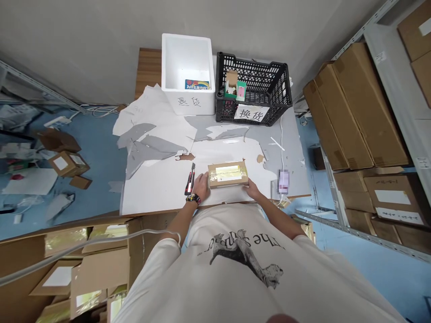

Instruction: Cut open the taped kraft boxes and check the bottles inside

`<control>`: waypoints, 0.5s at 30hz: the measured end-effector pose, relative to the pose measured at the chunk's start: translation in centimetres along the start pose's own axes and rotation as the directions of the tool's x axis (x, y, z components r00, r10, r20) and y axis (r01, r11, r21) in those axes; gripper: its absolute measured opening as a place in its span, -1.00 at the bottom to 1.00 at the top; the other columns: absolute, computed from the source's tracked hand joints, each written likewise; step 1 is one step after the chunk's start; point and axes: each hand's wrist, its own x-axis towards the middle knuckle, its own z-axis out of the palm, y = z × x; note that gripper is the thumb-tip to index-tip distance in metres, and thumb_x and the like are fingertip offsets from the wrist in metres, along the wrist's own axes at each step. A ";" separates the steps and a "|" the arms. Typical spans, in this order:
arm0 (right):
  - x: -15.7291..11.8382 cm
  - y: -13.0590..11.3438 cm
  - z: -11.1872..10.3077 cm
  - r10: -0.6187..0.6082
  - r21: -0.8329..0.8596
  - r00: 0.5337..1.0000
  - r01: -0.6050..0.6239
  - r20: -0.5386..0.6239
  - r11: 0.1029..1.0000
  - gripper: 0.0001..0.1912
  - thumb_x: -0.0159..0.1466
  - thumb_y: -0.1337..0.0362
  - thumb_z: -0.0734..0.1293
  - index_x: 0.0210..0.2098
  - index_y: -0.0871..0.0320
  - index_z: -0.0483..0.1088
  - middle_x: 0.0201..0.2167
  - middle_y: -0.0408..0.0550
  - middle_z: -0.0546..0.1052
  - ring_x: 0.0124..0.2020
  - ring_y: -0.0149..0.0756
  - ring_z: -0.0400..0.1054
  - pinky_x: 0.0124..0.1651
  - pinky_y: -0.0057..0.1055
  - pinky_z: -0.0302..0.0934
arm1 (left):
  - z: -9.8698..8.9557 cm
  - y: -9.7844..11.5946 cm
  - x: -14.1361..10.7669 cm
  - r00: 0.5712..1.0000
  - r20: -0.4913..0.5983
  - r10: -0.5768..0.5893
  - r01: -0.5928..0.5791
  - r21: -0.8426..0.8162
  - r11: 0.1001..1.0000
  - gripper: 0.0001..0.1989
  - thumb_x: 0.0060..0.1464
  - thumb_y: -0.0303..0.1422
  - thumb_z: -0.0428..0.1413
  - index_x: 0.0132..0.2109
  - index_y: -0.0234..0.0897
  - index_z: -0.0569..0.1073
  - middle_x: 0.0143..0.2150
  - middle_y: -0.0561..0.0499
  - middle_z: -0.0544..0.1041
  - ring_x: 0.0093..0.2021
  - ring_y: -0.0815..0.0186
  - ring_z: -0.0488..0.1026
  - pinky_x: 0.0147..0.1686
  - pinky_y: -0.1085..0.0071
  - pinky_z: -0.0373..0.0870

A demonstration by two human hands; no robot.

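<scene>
A small brown cardboard box [227, 174] with a white label and shiny yellowish tape lies on the white-covered table [151, 193] close to my body. My left hand [202, 187], a dark watch on its wrist, grips the box's left end. At the box's lower right corner, my right hand [252, 189] holds the other end with its fingers partly under or behind it. Just left of my left hand lies a red and black box cutter [190, 179]. A phone [283, 181] with a cable rests at the table's right side.
Behind the box stand a white foam bin [198, 102] with a blue packet inside and a black plastic crate [269, 107] with small boxes. Cartons fill a large box [141, 237] at the lower left. Shelves [377, 67] with cartons [370, 107] rise on the right.
</scene>
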 end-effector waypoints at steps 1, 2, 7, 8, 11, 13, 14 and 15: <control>-0.1 -0.1 -0.5 -0.013 0.011 1.000 0.013 -0.006 1.000 -0.33 0.09 0.27 0.45 0.22 0.05 0.56 0.20 0.04 0.70 0.08 -0.02 0.62 0.37 0.10 0.43 | -0.9 -0.5 -0.4 0.999 -0.006 0.031 -0.031 0.074 0.997 -0.02 -0.04 -0.41 0.31 0.56 -0.21 0.34 0.61 -0.31 0.33 0.66 -0.29 0.10 0.67 -0.26 -0.04; -0.2 -0.2 -1.0 -0.022 0.029 1.000 0.023 -0.022 0.999 -0.34 0.10 0.25 0.42 0.23 0.06 0.56 0.24 0.05 0.69 0.07 -0.04 0.62 0.37 0.08 0.43 | -1.9 -1.1 -0.8 0.999 -0.028 0.037 -0.033 0.153 0.988 -0.04 0.01 -0.40 0.28 0.58 -0.19 0.32 0.64 -0.29 0.29 0.67 -0.28 0.09 0.67 -0.26 -0.05; -0.5 -2.0 -2.7 -0.045 0.113 0.969 0.074 -0.243 0.991 -0.38 0.22 0.11 0.34 0.24 0.10 0.55 0.22 0.13 0.69 0.07 -0.04 0.59 0.25 0.02 0.50 | -5.8 -3.5 -1.6 0.920 -0.195 -0.340 0.387 0.308 0.869 -0.17 0.25 -0.17 0.23 0.56 -0.38 0.29 0.46 -0.54 0.46 0.45 -0.36 0.41 0.44 -0.26 0.31; -0.5 -2.8 -2.9 -0.078 0.110 0.953 0.115 -0.293 0.987 -0.39 0.25 0.10 0.32 0.25 0.11 0.55 0.21 0.15 0.69 0.09 -0.04 0.58 0.25 0.01 0.50 | -6.2 -3.8 -1.3 0.893 -0.174 -0.414 0.449 0.290 0.845 -0.21 0.24 -0.14 0.25 0.50 -0.41 0.36 0.36 -0.56 0.53 0.37 -0.37 0.50 0.36 -0.23 0.38; -0.6 -6.0 -2.9 -0.237 0.043 0.885 0.276 -0.400 0.960 -0.46 0.32 0.10 0.27 0.21 0.13 0.57 0.18 0.20 0.70 0.16 -0.03 0.57 0.28 -0.03 0.46 | -7.0 -4.2 -0.1 0.832 -0.117 -0.543 0.555 0.132 0.822 -0.54 0.17 -0.11 0.31 0.10 -0.31 0.60 0.02 -0.44 0.70 0.15 -0.32 0.63 0.16 -0.10 0.51; -1.0 -8.3 -2.3 -0.341 -0.010 0.841 0.371 -0.419 0.928 -0.50 0.36 0.10 0.25 0.17 0.12 0.59 0.17 0.20 0.69 0.19 -0.03 0.56 0.27 -0.07 0.45 | -7.0 -4.0 0.7 0.812 -0.116 -0.572 0.577 0.012 0.817 -0.70 0.17 -0.07 0.30 -0.16 -0.23 0.59 -0.22 -0.29 0.70 0.01 -0.22 0.67 0.02 0.03 0.55; -1.3 -9.4 -1.9 -0.377 -0.021 0.828 0.406 -0.414 0.914 -0.51 0.38 0.08 0.26 0.16 0.12 0.60 0.16 0.19 0.69 0.19 -0.04 0.55 0.26 -0.08 0.46 | -6.9 -3.6 1.1 0.810 -0.120 -0.573 0.574 -0.031 0.818 -0.68 0.20 -0.03 0.28 -0.22 -0.21 0.58 -0.29 -0.23 0.68 -0.06 -0.15 0.68 -0.05 0.09 0.56; -1.6 -10.3 -1.2 -0.401 -0.018 0.825 0.431 -0.398 0.902 -0.51 0.39 0.06 0.26 0.15 0.12 0.60 0.16 0.17 0.69 0.18 -0.05 0.55 0.25 -0.10 0.46 | -6.6 -3.1 1.3 0.814 -0.128 -0.567 0.565 -0.056 0.823 -0.64 0.25 0.02 0.23 -0.22 -0.20 0.57 -0.33 -0.18 0.66 -0.12 -0.07 0.68 -0.11 0.16 0.57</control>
